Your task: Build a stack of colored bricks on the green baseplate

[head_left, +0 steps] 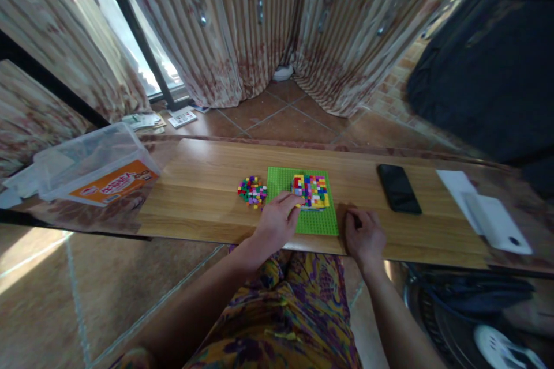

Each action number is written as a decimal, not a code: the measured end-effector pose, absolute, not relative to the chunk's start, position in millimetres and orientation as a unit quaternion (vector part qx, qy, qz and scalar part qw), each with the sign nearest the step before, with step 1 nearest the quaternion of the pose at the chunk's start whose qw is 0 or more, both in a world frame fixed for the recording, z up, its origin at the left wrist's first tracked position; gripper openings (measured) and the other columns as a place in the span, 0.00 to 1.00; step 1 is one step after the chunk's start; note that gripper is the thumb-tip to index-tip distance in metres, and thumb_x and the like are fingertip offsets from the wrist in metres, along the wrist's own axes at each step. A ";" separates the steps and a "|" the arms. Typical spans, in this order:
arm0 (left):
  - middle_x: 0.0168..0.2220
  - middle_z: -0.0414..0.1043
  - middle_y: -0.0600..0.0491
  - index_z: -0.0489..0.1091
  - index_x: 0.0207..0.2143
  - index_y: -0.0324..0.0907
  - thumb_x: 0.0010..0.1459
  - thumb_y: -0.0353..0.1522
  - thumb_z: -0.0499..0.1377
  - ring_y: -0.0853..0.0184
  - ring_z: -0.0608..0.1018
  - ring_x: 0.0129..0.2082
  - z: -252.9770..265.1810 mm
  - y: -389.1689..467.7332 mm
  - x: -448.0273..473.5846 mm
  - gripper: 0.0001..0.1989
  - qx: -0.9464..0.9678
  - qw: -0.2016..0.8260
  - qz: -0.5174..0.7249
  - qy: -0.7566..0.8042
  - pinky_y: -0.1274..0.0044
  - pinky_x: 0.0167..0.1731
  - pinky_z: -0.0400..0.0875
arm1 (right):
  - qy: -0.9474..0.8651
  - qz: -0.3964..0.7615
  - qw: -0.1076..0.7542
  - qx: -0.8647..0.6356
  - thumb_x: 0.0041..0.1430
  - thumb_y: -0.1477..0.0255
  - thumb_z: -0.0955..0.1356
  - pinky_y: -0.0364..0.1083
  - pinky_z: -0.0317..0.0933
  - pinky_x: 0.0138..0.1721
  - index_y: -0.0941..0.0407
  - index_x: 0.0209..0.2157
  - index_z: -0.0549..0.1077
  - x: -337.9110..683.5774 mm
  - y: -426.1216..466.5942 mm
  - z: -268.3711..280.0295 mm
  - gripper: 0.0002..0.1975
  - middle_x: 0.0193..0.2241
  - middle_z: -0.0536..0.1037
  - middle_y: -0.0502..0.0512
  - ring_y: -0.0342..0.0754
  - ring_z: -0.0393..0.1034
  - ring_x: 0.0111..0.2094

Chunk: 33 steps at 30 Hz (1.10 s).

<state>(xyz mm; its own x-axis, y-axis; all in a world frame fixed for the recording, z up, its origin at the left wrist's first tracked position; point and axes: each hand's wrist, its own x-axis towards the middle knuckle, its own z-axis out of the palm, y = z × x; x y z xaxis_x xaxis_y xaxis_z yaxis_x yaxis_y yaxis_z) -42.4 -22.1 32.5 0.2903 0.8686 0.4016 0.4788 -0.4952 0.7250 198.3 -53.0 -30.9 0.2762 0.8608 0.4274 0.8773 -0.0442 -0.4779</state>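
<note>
A green studded baseplate (pixel 315 223) lies on the wooden table. A low block of many-coloured toy bricks (pixel 312 189) stands on its upper right part. My left hand (pixel 279 220) reaches over the plate's left side, fingers pinched at the block's near left corner. Whatever is between those fingertips is too small to make out. Left of the plate is a heap of small loose bricks (pixel 253 192) in mixed colours. To the right of the plate, my right hand (pixel 366 236) rests on the table near its front edge, fingers curled closed, with nothing seen in them.
A black phone (pixel 399 188) lies right of my right hand. Farther right are a white sheet (pixel 459 187) and a white board-like item (pixel 502 222). At the left stands a clear plastic box (pixel 99 155) with an orange label. The table's front edge (pixel 194 237) runs close to my lap.
</note>
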 end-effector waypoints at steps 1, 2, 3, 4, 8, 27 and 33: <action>0.39 0.76 0.51 0.72 0.41 0.43 0.60 0.25 0.54 0.68 0.78 0.40 31.9 -20.7 -38.0 0.09 0.767 0.246 0.398 0.439 0.75 0.43 0.73 | -0.602 -0.012 0.341 -0.722 0.61 0.65 0.62 0.48 0.62 0.39 0.56 0.36 0.77 198.3 -52.9 -30.9 0.14 0.34 0.76 0.58 0.51 0.69 0.37; 0.39 0.76 0.52 0.72 0.42 0.43 0.60 0.25 0.55 0.67 0.78 0.41 31.2 -19.1 -34.0 0.10 0.769 0.247 0.394 0.438 0.74 0.43 0.73 | -0.602 -0.011 0.339 -0.723 0.61 0.65 0.62 0.48 0.62 0.39 0.56 0.36 0.77 198.5 -52.8 -31.1 0.14 0.34 0.76 0.58 0.50 0.69 0.37; 0.40 0.76 0.52 0.72 0.42 0.43 0.60 0.25 0.55 0.67 0.77 0.42 30.3 -17.3 -30.3 0.10 0.773 0.247 0.388 0.437 0.74 0.44 0.73 | -0.602 -0.010 0.336 -0.724 0.61 0.65 0.62 0.48 0.62 0.39 0.56 0.36 0.77 198.7 -52.7 -31.3 0.14 0.34 0.76 0.58 0.50 0.69 0.36; 0.41 0.76 0.51 0.72 0.43 0.43 0.60 0.26 0.55 0.66 0.77 0.42 29.4 -15.4 -26.7 0.11 0.778 0.244 0.383 0.435 0.73 0.44 0.73 | -0.601 -0.009 0.334 -0.726 0.61 0.65 0.62 0.47 0.62 0.38 0.56 0.36 0.77 198.8 -52.8 -31.6 0.14 0.34 0.75 0.58 0.50 0.69 0.36; 0.41 0.76 0.52 0.72 0.44 0.44 0.61 0.26 0.55 0.65 0.77 0.43 26.6 -7.7 -13.5 0.11 0.802 0.225 0.358 0.422 0.72 0.47 0.72 | -0.600 -0.008 0.335 -0.726 0.62 0.64 0.61 0.47 0.61 0.38 0.57 0.37 0.77 198.7 -53.0 -32.0 0.15 0.34 0.75 0.58 0.50 0.68 0.36; 0.38 0.76 0.49 0.70 0.43 0.39 0.60 0.26 0.52 0.61 0.73 0.40 37.3 5.9 10.2 0.11 0.881 0.085 0.230 0.404 0.69 0.47 0.66 | -0.596 -0.010 0.344 -0.726 0.62 0.66 0.62 0.46 0.61 0.39 0.57 0.36 0.77 196.5 -52.3 -30.3 0.14 0.34 0.76 0.58 0.49 0.69 0.36; 0.37 0.75 0.47 0.70 0.42 0.39 0.59 0.27 0.53 0.58 0.72 0.41 47.1 4.9 10.8 0.10 0.886 0.059 0.189 0.419 0.67 0.47 0.65 | -0.597 -0.012 0.340 -0.726 0.62 0.67 0.62 0.46 0.61 0.38 0.57 0.36 0.77 196.2 -52.2 -29.4 0.14 0.33 0.76 0.58 0.49 0.69 0.35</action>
